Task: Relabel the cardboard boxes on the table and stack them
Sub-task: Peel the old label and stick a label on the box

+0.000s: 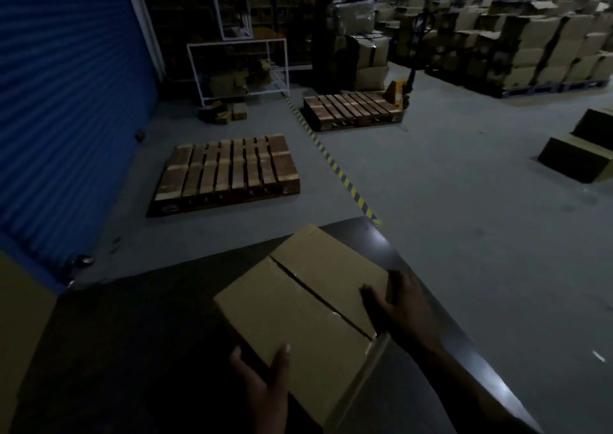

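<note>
Left hand (265, 380) and right hand (398, 304) both clasp the box (298, 301) over the table (132, 334), fingers wrapping its edges

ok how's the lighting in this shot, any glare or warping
Head view: dim and underexposed, both hands nearly silhouettes on the tan cardboard box; glare streaks on the dark table's right edge; wide-angle bending curves the blue corrugated shutter.

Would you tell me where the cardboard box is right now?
In the head view, the cardboard box sits low and centre on the dark table, held between the left hand at its near corner and the right hand on its right edge.
</note>
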A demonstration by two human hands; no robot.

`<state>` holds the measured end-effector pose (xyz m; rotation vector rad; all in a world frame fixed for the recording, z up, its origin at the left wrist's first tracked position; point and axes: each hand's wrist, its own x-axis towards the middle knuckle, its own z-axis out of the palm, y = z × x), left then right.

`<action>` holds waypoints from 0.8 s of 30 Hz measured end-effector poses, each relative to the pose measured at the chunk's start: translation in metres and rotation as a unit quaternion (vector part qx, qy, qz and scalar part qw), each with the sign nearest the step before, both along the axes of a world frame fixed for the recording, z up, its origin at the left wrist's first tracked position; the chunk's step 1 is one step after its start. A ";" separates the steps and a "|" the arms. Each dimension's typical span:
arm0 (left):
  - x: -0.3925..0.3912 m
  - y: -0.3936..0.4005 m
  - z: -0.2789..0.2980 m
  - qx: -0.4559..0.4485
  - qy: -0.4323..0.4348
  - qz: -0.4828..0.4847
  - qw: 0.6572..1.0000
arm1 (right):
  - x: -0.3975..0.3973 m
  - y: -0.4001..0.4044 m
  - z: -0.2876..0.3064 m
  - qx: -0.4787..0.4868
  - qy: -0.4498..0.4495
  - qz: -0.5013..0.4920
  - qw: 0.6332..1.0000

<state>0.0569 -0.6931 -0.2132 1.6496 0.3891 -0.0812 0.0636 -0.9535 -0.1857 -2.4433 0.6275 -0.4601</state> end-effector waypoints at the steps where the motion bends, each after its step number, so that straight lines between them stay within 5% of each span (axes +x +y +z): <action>1: 0.010 -0.006 -0.001 0.000 -0.009 -0.001 1.000 | 0.005 -0.004 -0.006 0.009 -0.008 -0.004 1.000; 12: 0.174 -0.082 0.031 -0.025 -0.039 -0.223 0.974 | 0.075 -0.086 -0.001 0.079 -0.089 -0.037 0.992; 24: 0.240 -0.190 0.017 0.062 -0.081 -0.239 0.966 | 0.132 -0.170 -0.015 0.091 -0.047 0.012 0.995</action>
